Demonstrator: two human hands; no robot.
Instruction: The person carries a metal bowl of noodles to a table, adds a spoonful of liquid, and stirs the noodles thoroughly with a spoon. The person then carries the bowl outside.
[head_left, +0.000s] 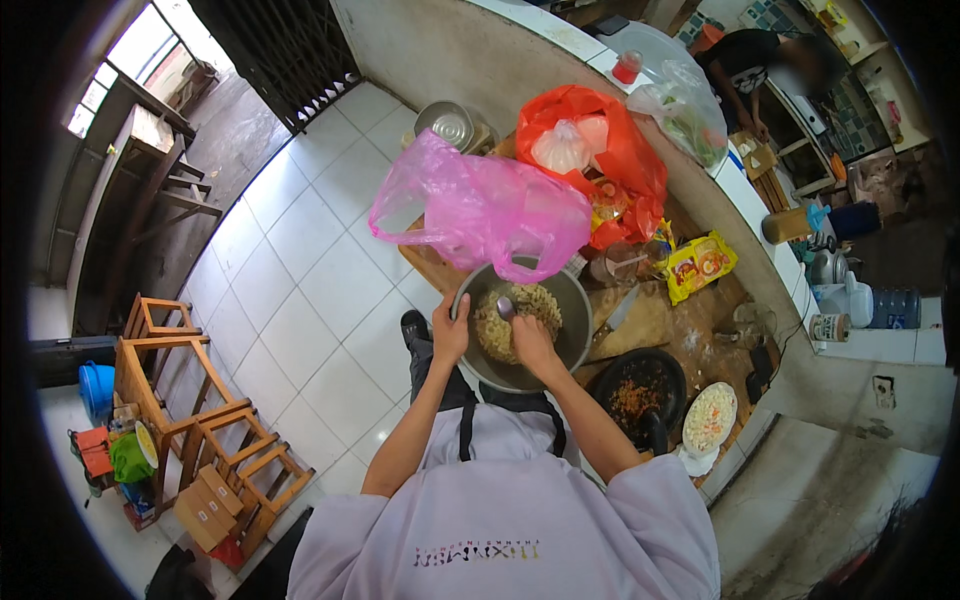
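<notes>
A deep grey metal pot (580, 330) stands in front of me with a pale, lumpy food mixture (491, 334) inside. My left hand (451, 330) grips the pot's left rim, thumb on top. Inside the pot, my right hand (534, 343) is closed around a metal spoon (506, 307), whose rounded end shows above the fist; its other end is hidden. A pink plastic bag (495, 202) lies just beyond the pot and hangs over its far rim. To the right are a knife (621, 309) on a wooden cutting board (641, 326) and a black mortar (645, 371) with reddish paste.
A plate of chopped pale food (709, 418) sits right of the mortar. Beyond are a red plastic bag (652, 169), a yellow food packet (701, 268) and glass jars. A low wall (757, 247) borders the table; behind it stands another person (750, 71). Wooden stools (217, 427) stand left.
</notes>
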